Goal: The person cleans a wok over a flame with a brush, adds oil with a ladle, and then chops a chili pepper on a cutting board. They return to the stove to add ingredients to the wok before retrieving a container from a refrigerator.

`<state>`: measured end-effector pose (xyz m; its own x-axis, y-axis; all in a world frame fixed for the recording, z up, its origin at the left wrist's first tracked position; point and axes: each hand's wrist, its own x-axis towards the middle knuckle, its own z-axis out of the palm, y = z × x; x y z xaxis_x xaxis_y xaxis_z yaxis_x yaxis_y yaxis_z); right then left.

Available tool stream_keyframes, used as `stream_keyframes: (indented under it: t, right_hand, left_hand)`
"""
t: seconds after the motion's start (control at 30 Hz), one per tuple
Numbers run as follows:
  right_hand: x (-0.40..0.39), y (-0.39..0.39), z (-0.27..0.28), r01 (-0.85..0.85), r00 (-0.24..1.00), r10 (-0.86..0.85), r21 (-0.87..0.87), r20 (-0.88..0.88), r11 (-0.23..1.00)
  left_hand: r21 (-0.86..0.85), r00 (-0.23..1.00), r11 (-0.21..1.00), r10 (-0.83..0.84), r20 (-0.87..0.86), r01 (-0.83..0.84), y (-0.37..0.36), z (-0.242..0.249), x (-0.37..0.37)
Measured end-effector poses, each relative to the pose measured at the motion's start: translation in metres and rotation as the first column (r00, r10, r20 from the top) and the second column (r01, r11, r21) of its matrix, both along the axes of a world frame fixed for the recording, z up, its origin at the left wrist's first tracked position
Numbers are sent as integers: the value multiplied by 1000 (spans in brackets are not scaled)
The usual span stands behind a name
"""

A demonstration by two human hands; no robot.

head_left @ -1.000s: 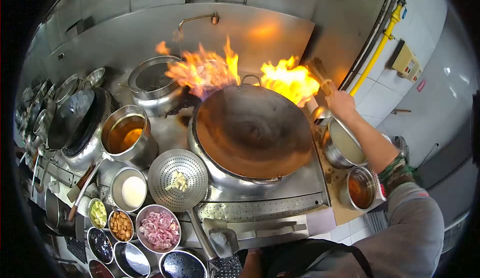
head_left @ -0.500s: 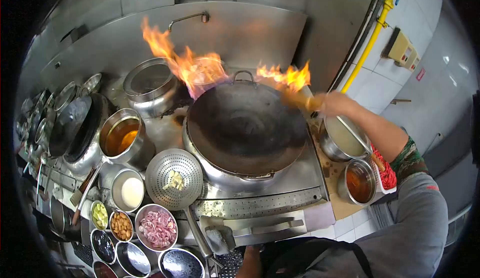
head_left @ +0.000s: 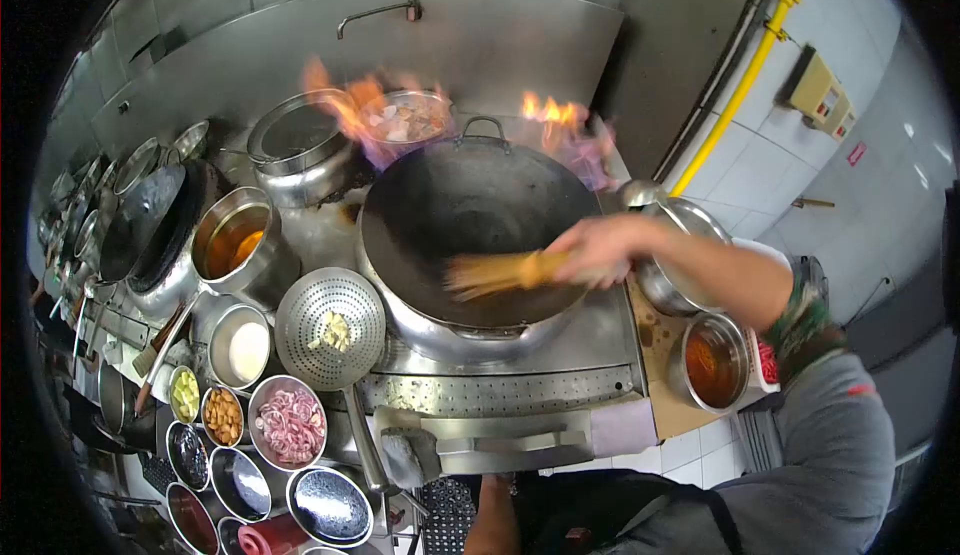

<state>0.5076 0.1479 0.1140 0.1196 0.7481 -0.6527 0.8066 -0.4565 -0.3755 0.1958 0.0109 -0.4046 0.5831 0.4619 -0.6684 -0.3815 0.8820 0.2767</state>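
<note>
My right hand (head_left: 600,247) is wrapped round the tied end of a bamboo brush (head_left: 495,273), over the near right part of a large dark wok (head_left: 465,200). The brush's bristles are blurred and point left, inside the wok. Flames rise behind the wok on both sides. At the bottom, my left forearm (head_left: 493,515) hangs near the stove's front edge, and the fingers of that hand cannot be made out. Left of the wok, a perforated skimmer (head_left: 300,330) holds chopped pale pieces.
A pot of orange liquid (head_left: 235,245) and a lidded pot (head_left: 300,180) stand left. Bowls of sliced onions (head_left: 290,425) and other ingredients fill the lower left. On the right are a steel basin (head_left: 665,280) and a pot of reddish sauce (head_left: 712,365). A faucet (head_left: 380,17) is behind.
My right hand has moved left and down with the brush, from the wok's far right edge to over its inside. The flames are smaller. The whole view has shifted slightly.
</note>
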Motion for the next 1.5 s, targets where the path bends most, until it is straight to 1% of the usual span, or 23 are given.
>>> stream_keyframes:
  t: [0.03, 0.07, 0.1, 0.13, 0.2, 0.23, 0.27, 0.37, 0.4, 0.47, 0.53, 0.63, 0.67, 0.7, 0.77, 0.87, 1.0, 1.07, 1.1, 1.13, 1.3, 1.4, 1.5]
  right_hand:
    - [29, -7, 13, -111, 908, 72, 71, 412, 991]
    - [57, -14, 26, -156, 661, 60, 59, 748, 986]
    - [72, -17, 37, 19, 577, -270, 318, 771, 948]
    - [91, -23, 51, 95, 506, -432, 450, 747, 888]
    - [127, -68, 68, -16, 706, -546, 782, 450, 624]
    - [110, -91, 74, 236, 841, -532, 824, 93, 516]
    - [85, -124, 75, 492, 840, -464, 758, -283, 428]
    - [-2, -212, 14, 727, 687, -367, 590, -628, 351]
    - [-35, -238, -17, 841, 537, -380, 443, -753, 311]
    - [-75, -274, -79, 886, 453, -499, 314, -739, 340]
    - [-99, -292, -132, 960, 198, -485, 68, -852, 272]
    - [-112, -283, -175, 933, 342, -597, 188, -725, 306]
    - [-106, -283, -178, 917, 371, -691, 127, -621, 378]
    - [-101, -285, -186, 797, 601, -667, 267, -440, 542]
    - [-84, -287, -208, 414, 888, -460, 393, 24, 821]
    - [-83, -275, -132, 208, 965, -246, 304, 91, 930]
    - [-40, -281, -61, 161, 943, -300, 597, 141, 786]
    - [-11, -283, -34, 209, 834, -509, 730, 215, 650]
    - [13, -290, -35, 55, 741, -565, 807, 362, 589]
    - [41, -295, -34, 96, 747, -599, 844, 290, 528]
    - [132, -333, -61, 290, 617, -648, 637, 446, 714]
    - [155, -344, -78, 361, 683, -630, 580, 368, 730]
    - [163, -348, -83, 261, 658, -588, 589, 471, 765]
  left_hand:
    - [5, 1000, 1000, 1, 3, -1, 0, 0, 1]
    - [13, 1000, 1000, 3, 11, -4, 1, 1, 3]
    - [15, 1000, 1000, 7, 17, -7, -1, 1, 4]
    - [24, 1000, 1000, 14, 20, -14, 0, 0, 5]
    - [40, 999, 999, 31, 31, -32, -4, -2, 5]
    - [42, 999, 998, 35, 30, -36, -4, -4, 5]
    - [47, 999, 998, 40, 32, -42, -6, -5, 6]
    - [55, 998, 997, 59, 34, -61, -7, -4, 8]
    - [59, 997, 996, 66, 37, -68, -7, -2, 12]
    - [70, 997, 995, 70, 35, -72, -6, -2, 15]
    - [85, 997, 994, 67, 23, -69, -9, -3, 13]
    - [104, 997, 992, 71, 13, -72, -9, -2, 11]
    - [107, 997, 991, 78, 11, -79, -10, -1, 11]
    - [109, 996, 991, 83, 14, -84, -12, -1, 11]
    - [109, 996, 990, 91, 17, -92, -11, 2, 12]
    - [105, 995, 989, 102, 16, -103, -12, 2, 9]
    - [100, 994, 989, 112, 21, -113, -12, 2, 11]
    - [102, 993, 988, 116, 21, -118, -12, 1, 9]
    - [103, 993, 988, 115, 20, -116, -12, 1, 7]
    - [105, 994, 988, 111, 18, -113, -12, 1, 6]
    - [101, 992, 987, 119, 30, -122, -14, -1, 9]
    - [100, 992, 987, 121, 20, -122, -16, -3, 5]
    - [101, 993, 988, 116, 11, -117, -21, -5, 5]
